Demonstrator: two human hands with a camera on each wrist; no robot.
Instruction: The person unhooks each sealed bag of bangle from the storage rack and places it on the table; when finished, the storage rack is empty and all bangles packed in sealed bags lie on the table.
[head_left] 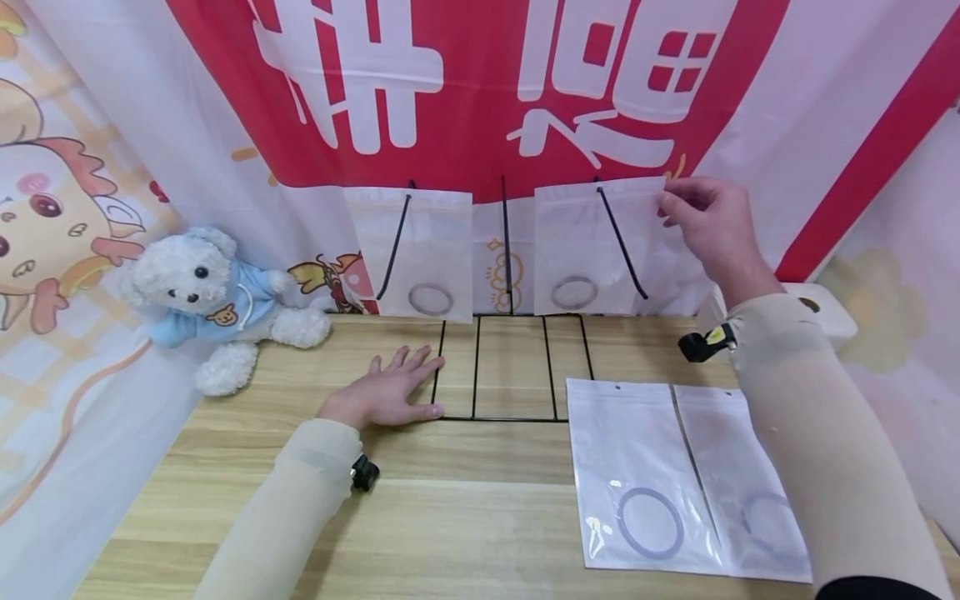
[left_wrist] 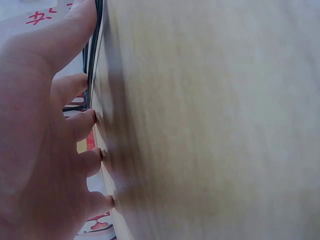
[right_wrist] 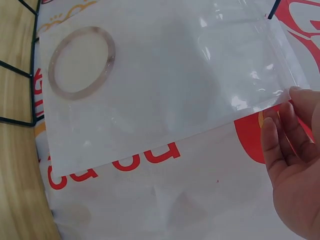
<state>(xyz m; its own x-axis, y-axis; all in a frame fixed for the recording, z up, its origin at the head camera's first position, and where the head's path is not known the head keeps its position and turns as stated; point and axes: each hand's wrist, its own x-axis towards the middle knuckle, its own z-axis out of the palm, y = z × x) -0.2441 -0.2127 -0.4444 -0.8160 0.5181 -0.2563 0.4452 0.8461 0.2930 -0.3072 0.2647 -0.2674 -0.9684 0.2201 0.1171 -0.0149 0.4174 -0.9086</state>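
The head view is bright and evenly lit, with wide-angle stretching towards its edges. Pale sheen crosses the light wood-grain tabletop [head_left: 465, 504]; white glints mark a flat rectangular white plastic pouch [head_left: 637, 467] lying there. The left wrist view is dim and hazy, its grain blurred, shadow beside the left hand's fingers [left_wrist: 81, 125]. In the right wrist view, highlights speckle the hanging translucent rectangular plastic pouch [right_wrist: 165, 100].

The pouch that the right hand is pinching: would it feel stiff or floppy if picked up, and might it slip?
The pouch is probably light and floppy, looking thin and flat. It may swing, hanging on a single black prong. Its glossy surface could feel slippery.
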